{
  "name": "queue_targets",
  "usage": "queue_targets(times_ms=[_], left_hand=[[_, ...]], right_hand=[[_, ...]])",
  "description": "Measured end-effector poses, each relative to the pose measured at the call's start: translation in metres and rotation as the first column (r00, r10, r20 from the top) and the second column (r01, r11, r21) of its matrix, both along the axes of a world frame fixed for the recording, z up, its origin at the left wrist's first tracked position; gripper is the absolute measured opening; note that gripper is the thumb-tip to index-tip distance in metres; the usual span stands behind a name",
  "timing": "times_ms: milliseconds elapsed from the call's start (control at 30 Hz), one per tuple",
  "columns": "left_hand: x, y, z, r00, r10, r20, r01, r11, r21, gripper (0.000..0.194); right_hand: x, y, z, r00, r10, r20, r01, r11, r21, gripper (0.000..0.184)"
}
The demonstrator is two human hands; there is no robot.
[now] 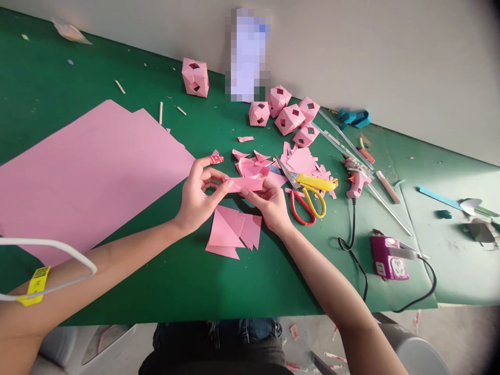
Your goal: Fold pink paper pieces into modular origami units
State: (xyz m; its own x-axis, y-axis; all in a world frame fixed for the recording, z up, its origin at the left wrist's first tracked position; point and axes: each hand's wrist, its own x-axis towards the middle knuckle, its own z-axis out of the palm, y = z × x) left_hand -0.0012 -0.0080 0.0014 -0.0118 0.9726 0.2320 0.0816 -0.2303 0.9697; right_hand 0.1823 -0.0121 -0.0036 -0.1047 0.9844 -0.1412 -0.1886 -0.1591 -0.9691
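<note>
Between my two hands is a folded strip of pink paper [247,184], held level above the green table. My left hand [199,190] pinches its left end between thumb and fingers; a red patterned wrap covers one fingertip. At the right end, the thumb and fingers of my right hand [273,203] grip the strip. Cut pink paper pieces [226,234] lie just below my hands. Behind the strip are curled pink pieces [250,165]. Scissors with red and yellow handles [307,190] and a yellow cutter [317,182] lie right of my right hand.
Large pink sheets [97,177] cover the left of the green table [164,297]. Several pink paper polyhedra [289,119] stand at the back near a blurred upright panel [248,57]. Rightward lie a pink glue gun [357,179], its cord, and a purple power socket [390,258].
</note>
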Motion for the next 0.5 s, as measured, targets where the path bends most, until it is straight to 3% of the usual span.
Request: queue_targets(times_ms=[200, 500], left_hand=[[0.0007, -0.0014, -0.0015, 0.999, -0.039, -0.012, 0.039, 0.999, 0.006, 0.050], [0.0010, -0.0011, -0.0035, 0.998, -0.067, 0.017, 0.067, 0.997, 0.039, 0.046]], right_hand=[[-0.0009, -0.0016, 0.0005, 0.998, -0.019, 0.064, 0.016, 0.999, 0.052, 0.031], [-0.0010, -0.0021, 0.0008, 0.998, -0.053, 0.034, 0.054, 0.999, -0.006, 0.032]])
